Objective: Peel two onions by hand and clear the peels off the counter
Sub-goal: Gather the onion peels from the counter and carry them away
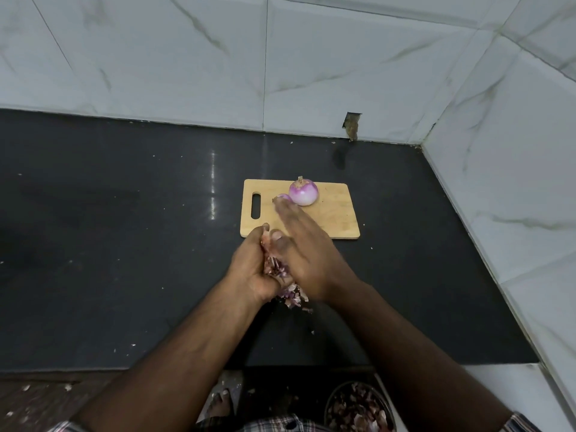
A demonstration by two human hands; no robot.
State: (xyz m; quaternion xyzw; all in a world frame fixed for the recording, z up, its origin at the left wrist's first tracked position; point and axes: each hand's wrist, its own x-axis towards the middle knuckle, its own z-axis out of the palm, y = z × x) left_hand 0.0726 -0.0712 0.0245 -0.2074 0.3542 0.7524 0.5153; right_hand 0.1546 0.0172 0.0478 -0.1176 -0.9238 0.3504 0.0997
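Dark tabletop point(124, 244) is seen with scattered flecks. Onion peels point(274, 266) are held bunched in the left hand point(252, 269), grip closed on them. The right hand point(308, 257) is blurred, fingers extended, grip open, apparently pressed against the peels. Beyond, a cutting board point(336, 213) carries a small onion point(283, 198), partly hidden, and a larger peeled onion point(303, 193). Bottom right, a bowl point(358, 410) of peels is seen on the floor.

Lighting's pretty even and soft on my feed, one streaky glare on the dark bench point(124, 244). My right hand point(307, 257) smears with motion blur, and the wall tiles point(514, 120) bow at the edges.
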